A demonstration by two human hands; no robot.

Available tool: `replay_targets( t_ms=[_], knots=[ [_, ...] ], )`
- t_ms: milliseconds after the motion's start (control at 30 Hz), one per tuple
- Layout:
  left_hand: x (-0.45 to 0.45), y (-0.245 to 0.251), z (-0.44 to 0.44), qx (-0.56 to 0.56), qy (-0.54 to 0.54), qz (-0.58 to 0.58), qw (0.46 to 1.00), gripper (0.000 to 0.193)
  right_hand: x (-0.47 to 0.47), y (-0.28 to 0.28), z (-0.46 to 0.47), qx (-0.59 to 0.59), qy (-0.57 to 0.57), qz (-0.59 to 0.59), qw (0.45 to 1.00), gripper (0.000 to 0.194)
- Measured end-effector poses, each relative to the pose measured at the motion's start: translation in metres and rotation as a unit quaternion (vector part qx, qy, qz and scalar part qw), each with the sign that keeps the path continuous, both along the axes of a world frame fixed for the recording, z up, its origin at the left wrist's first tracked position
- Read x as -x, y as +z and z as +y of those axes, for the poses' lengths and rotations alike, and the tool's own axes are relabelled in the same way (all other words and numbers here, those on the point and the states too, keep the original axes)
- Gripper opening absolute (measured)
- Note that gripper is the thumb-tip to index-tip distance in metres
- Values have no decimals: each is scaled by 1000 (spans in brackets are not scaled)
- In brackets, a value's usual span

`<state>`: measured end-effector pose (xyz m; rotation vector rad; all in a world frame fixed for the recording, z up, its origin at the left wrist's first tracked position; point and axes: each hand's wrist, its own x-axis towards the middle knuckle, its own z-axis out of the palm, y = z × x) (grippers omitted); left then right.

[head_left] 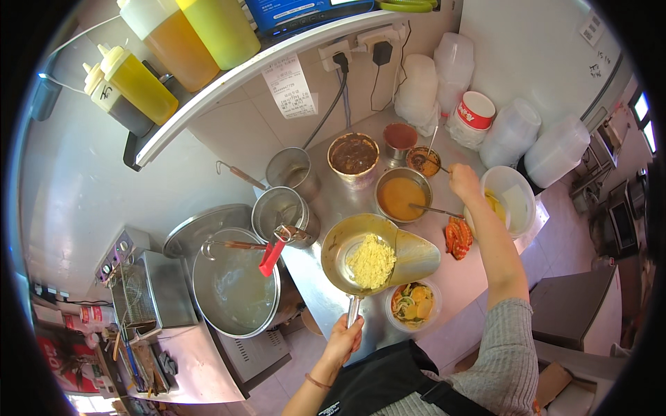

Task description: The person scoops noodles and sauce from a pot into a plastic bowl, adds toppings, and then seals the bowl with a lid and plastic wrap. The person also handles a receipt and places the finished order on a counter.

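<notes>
My left hand [345, 339] grips the handle of a metal scoop pan [335, 270] with a pouring lip, holding a clump of yellow instant noodles [372, 261]. My right hand [464, 181] reaches across the table, shut on the handle of a spoon [437, 164] whose end is in a small bowl of orange-red seasoning [424, 156]; a second spoon stands in that bowl. Just nearer is a metal bowl of orange-brown sauce [402, 195] with a ladle in it. A round plastic container of vegetables and yellow slices [412, 306] sits below the pan's lip.
At left stands a large pot of cloudy liquid [237, 288], strainer baskets [281, 208] beside it. Behind are a tub of dark paste [354, 156] and a cup of red sauce [400, 136]. Stacked plastic bowls [510, 132], a white bucket [523, 208] and red gloves [458, 238] lie right.
</notes>
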<state>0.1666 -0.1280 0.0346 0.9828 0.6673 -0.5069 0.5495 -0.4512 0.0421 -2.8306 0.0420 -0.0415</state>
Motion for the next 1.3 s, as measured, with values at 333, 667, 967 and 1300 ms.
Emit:
replay_targets(
  t_ms=[333, 667, 967, 1300],
  knots=[
    [-24, 2, 0, -45, -27, -21, 998, 14, -1, -16, -31, -151, -25, -68, 986, 22],
    [-18, 8, 1, -71, -42, -13, 997, 17, 161, 89, 11, -230, 137, 83, 960, 15],
    [8, 21, -2, -77, -48, -35, 995, 17, 222, 60, 35, 30, 311, 56, 948, 15],
    [59, 2, 7, -169, -48, -78, 981, 16, 249, 57, 64, 31, 260, 35, 965, 12]
  ],
)
